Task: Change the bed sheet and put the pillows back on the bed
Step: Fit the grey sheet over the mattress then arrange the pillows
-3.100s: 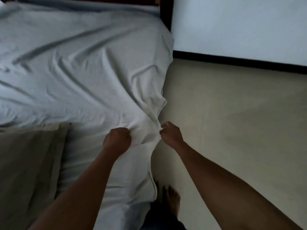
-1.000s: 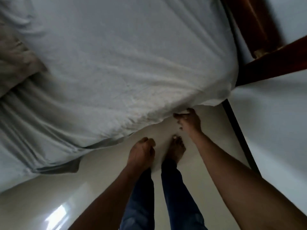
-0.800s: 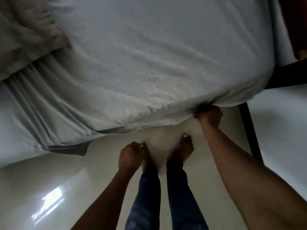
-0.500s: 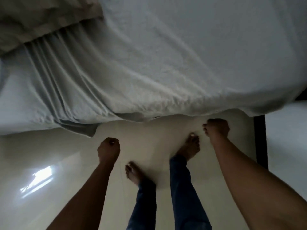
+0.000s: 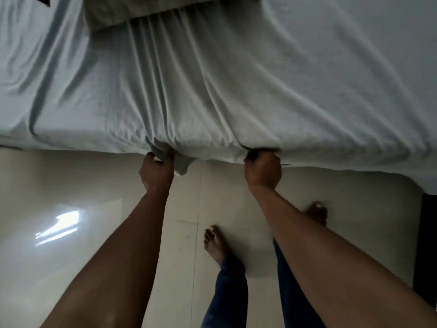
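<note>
Tiled floor (image 5: pixel 71 268) below; your left hand (image 5: pixel 156 171) and right hand (image 5: pixel 263 170) each clench the bed sheet (image 5: pixel 212 91) hem, apparently to tension it.

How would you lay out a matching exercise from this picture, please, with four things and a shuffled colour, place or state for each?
Things:
1. left hand
2. pillow
3. floor
4. sheet

Descriptions:
A. beige, lying at the top edge of the view
B. glossy, with a bright reflection
C. pale grey-blue, with long creases
D. grips a bunch of fabric at the hem

Pairs: 1-D, 2-A, 3-B, 4-C
</note>
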`<state>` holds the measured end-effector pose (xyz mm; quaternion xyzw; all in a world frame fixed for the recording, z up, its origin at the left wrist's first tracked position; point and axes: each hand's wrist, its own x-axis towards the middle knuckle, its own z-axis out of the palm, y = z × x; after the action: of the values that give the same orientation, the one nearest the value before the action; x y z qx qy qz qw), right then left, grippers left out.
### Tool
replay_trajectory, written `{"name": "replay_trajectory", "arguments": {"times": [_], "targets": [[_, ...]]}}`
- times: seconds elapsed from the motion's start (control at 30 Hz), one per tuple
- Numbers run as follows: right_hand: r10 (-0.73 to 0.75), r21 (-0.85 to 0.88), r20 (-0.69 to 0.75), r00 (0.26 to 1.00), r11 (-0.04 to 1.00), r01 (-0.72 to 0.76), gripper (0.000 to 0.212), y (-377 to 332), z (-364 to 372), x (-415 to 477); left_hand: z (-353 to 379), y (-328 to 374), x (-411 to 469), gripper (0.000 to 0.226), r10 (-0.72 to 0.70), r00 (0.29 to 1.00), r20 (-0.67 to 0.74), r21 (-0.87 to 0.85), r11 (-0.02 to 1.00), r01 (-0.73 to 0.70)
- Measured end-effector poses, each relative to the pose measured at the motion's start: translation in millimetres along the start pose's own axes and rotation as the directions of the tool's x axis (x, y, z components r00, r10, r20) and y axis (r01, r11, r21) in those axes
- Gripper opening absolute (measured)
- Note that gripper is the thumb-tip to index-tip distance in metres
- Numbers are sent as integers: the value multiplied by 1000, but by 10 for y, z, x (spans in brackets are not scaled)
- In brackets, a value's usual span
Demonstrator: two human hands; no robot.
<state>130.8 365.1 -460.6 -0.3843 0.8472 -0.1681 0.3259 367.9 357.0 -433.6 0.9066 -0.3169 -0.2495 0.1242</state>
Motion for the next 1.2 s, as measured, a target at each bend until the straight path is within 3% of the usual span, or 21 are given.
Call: {"name": "replay_trajectory", "arguments": {"times": [0.07,0.1,0.2,0.33,0.5,0.63,0.7,0.77,0.83,0.9,0.97,1.1,1.2], "targets": [[-114,-38,-54,992,993,112,21,104,48,-30,-84,36,42,18,187,982,13,217,958,-185],[-190,-96,-48,981,978,185,22,187,81,-58,-139,-17,67,14,251,968,28,327,912,-246],[-391,-319,43,919,867,383,24,491,108,-230,-325,-339,146,23,260,963,69,506,823,-259],[-488,-429,64,870,774,466,32,586,227,-221,-271,-429,429,24,327,937,122,557,759,-337],[-416,-554,176,892,707,439,32,388,502,-53,-21,-562,563,19,322,933,162,498,789,-359],[-424,-561,124,897,715,416,29,331,495,-16,-4,-498,673,20,271,935,228,424,837,-346],[-386,-518,107,916,765,382,7,323,459,-40,-58,-466,835,21,262,905,334,310,876,-368],[-175,-448,127,976,868,214,15,235,508,-170,-229,-603,1025,19,227,889,397,157,938,-309],[-39,-411,189,981,905,115,17,129,571,-366,-460,-860,1227,34,122,940,320,43,989,-143],[-27,-412,313,949,897,162,13,-10,690,-616,-709,-1018,1452,56,30,984,178,-15,1000,-28],[-40,-384,423,905,897,219,10,-192,893,-897,-893,-1006,1707,69,4,991,132,-142,990,15],[-129,-247,501,856,926,284,12,-702,1347,-1356,-1006,-987,2060,39,106,979,174,-189,979,-72],[-96,-159,504,858,967,201,15,-995,1623,-1582,-1060,-1219,1989,25,160,963,215,-82,986,-146]]}}
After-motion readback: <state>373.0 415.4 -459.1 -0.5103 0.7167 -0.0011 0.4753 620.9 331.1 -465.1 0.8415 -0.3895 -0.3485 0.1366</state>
